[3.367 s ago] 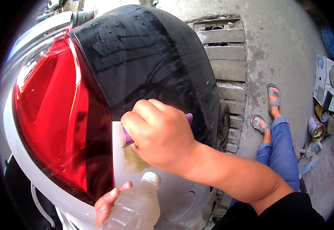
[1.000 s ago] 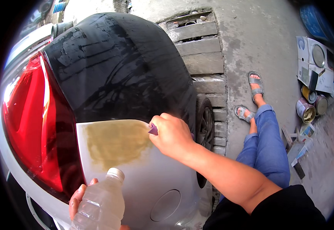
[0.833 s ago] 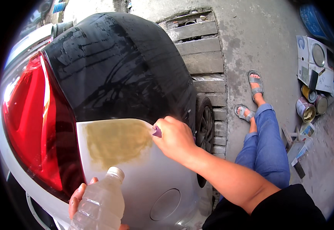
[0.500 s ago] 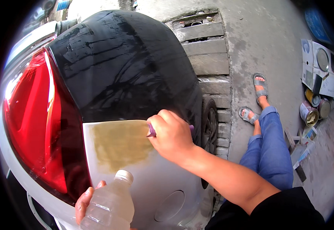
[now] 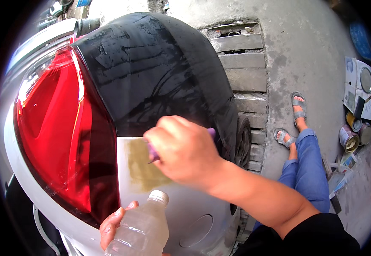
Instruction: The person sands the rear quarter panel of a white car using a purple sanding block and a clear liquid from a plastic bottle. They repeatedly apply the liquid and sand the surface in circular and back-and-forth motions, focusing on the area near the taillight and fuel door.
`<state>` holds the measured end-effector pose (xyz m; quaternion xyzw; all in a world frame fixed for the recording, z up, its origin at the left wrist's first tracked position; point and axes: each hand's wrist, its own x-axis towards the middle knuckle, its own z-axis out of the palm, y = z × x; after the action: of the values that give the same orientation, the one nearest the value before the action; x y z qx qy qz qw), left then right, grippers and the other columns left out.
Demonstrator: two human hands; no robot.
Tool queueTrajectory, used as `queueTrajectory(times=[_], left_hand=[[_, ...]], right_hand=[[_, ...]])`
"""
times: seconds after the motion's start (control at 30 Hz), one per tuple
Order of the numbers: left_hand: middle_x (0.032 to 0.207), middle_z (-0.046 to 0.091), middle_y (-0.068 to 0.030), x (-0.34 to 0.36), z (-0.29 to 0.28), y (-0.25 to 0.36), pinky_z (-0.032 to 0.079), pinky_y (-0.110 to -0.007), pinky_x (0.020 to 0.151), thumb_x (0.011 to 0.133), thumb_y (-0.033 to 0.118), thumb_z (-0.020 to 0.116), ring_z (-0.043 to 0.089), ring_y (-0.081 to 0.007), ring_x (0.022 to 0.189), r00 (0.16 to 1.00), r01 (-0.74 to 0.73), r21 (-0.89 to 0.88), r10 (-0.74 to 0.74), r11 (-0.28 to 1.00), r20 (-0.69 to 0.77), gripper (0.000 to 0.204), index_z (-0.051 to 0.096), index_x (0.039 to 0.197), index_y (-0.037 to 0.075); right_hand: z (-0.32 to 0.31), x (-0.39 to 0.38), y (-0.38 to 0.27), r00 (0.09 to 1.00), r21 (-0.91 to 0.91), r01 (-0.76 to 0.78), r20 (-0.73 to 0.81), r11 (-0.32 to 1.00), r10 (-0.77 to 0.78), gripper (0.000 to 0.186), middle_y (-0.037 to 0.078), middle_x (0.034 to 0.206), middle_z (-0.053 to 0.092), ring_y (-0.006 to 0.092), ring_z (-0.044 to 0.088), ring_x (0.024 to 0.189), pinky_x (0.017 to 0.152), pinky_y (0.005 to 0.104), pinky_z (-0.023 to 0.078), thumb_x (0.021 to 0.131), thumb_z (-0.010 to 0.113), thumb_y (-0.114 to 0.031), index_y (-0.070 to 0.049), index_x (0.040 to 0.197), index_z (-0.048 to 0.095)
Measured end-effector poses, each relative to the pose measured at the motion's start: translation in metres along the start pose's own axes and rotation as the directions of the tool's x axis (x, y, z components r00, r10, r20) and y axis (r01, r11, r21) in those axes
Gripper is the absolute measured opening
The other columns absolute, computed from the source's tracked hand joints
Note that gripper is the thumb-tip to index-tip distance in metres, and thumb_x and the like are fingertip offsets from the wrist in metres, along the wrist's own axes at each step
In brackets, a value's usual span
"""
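A silver-and-black car body fills the left and middle. On its silver panel is an olive-brown patch (image 5: 137,166), partly covered by my right hand (image 5: 185,153). That hand is closed round a purple piece of what looks like sandpaper (image 5: 153,154), its ends showing on both sides of the fist, over the patch's right part. My left hand (image 5: 111,224) grips a clear plastic bottle (image 5: 142,232) with a white cap, tilted below the patch and holding cloudy liquid. Most of the left fingers are behind the bottle. Left of the patch is the red tail light (image 5: 57,136).
Above the patch spreads the matte black panel (image 5: 151,64); the round fuel door (image 5: 197,230) lies below. A wheel (image 5: 243,143) and concrete slabs (image 5: 245,79) flank the car. Another person's sandalled feet (image 5: 298,109) stand at right, near paint cans (image 5: 348,138) and a cardboard box (image 5: 362,89).
My right hand and the purple piece have moved left across the patch, covering more of it. The whole view has shifted, with the car lying further right. The bottle stays in my left hand.
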<state>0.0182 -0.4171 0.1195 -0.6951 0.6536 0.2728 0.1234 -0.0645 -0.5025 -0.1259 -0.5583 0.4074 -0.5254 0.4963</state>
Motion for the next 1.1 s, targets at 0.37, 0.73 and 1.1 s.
queueTrajectory(times=[0.37,0.73,1.1], left_hand=[[0.15,0.033,-0.0135,0.033,0.015,0.036,0.043,-0.05,0.112,0.063,0.035,0.097,0.045,-0.0377,0.137,0.987,-0.126,-0.411,0.07,0.903,-0.147,0.122,0.021,0.156,0.013],[0.151,0.033,-0.0142,0.028,0.02,0.028,0.041,-0.051,0.114,0.064,0.038,0.096,0.045,-0.0381,0.138,0.98,-0.161,-0.402,0.096,0.901,-0.177,0.123,0.019,0.156,0.012],[0.15,0.037,-0.0194,0.007,0.0,0.005,0.04,-0.05,0.114,0.064,0.045,0.095,0.045,-0.0405,0.137,0.995,0.079,-0.276,-0.093,0.958,-0.038,0.124,0.02,0.154,0.005]], right_hand=[[0.007,0.032,-0.017,0.996,0.006,0.046,0.078,0.999,-0.047,0.008,0.011,0.073,0.057,0.0261,0.064,0.071,0.058,0.0355,0.056,0.069,0.067,-0.005,-0.004,0.071,0.058],[0.009,0.004,-0.006,0.998,-0.047,-0.037,0.048,0.998,0.039,0.012,0.009,0.075,0.056,0.0257,0.063,0.072,0.058,0.0355,0.055,0.068,0.069,-0.003,-0.004,0.073,0.057],[-0.001,-0.06,0.038,0.974,-0.062,-0.214,0.057,0.975,0.218,0.027,0.007,0.079,0.057,0.0268,0.063,0.08,0.065,0.0387,0.054,0.065,0.08,-0.004,-0.007,0.082,0.059]])
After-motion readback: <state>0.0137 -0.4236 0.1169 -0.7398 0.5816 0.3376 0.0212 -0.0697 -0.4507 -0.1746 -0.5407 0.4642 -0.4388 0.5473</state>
